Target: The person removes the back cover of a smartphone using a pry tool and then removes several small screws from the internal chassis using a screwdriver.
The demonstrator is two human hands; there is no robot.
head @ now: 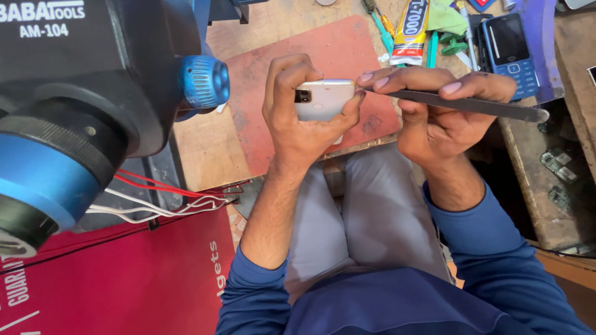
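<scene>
- left hand [298,118]: wrapped around white smartphone [323,99], back side up, fingers curled over its top edge
- right hand [441,111]: pinching flat metal pry tool [472,104], tip touching the phone's right edge
- red mat [347,56] beneath both hands
- blue keypad phone [509,46] beyond right hand

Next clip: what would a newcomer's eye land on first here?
At centre, the left hand holds a pale smartphone while the right hand presses a flat metal pry tool against its edge, above a red mat. A large black-and-blue microscope fills the left side.
</scene>
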